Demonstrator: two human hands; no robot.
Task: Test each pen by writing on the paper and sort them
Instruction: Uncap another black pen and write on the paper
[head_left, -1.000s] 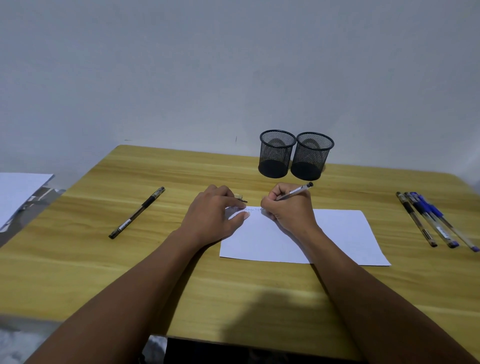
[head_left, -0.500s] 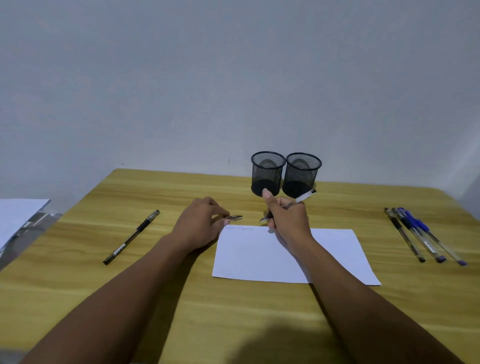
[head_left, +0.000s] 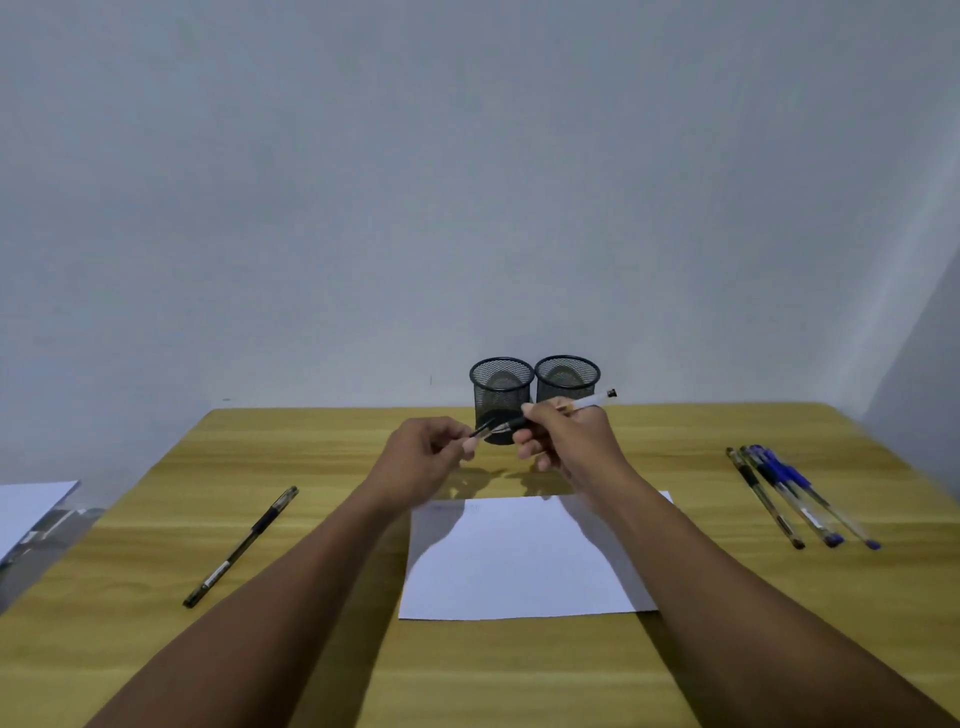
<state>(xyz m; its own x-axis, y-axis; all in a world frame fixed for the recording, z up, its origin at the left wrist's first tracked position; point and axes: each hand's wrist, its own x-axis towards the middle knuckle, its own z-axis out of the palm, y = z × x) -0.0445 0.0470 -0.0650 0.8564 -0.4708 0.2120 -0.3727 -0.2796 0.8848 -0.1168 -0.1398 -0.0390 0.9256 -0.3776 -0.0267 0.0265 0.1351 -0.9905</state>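
My right hand (head_left: 566, 441) holds a pen (head_left: 592, 400) with a white barrel, raised above the table, its tip pointing left. My left hand (head_left: 426, 457) pinches the small dark pen cap (head_left: 482, 430) right at that tip. Below them a white sheet of paper (head_left: 524, 561) lies on the wooden table (head_left: 519, 670), with faint marks near its top left corner. Two black mesh cups (head_left: 501, 389) (head_left: 567, 376) stand side by side behind my hands. A black pen (head_left: 241, 546) lies at the left. Three pens (head_left: 795, 493) lie together at the right.
A white sheet (head_left: 31, 506) rests off the table's left side. A plain wall rises just behind the cups. The table's right edge runs close past the three pens.
Both hands lifted off the paper and came together in the air. The pen went from writing on the sheet to being held level, with the cap brought to its tip. The camera tilted up.
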